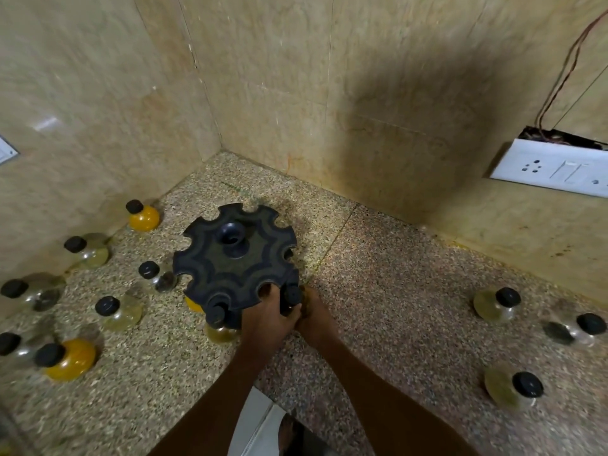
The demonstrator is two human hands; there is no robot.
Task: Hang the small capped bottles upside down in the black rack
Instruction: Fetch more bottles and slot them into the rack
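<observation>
We see a matt black plastic rack (235,263) on a speckled, polished stone desk (394,291). The bottles (144,217) look like glossy clear glass or plastic with matt black caps (134,206). The walls (296,77) are smooth beige tile.

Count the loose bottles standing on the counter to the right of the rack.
3, all black-capped: one nearest the wall, one farthest right, one closest to the camera. More may sit beyond the frame's right edge.
</observation>
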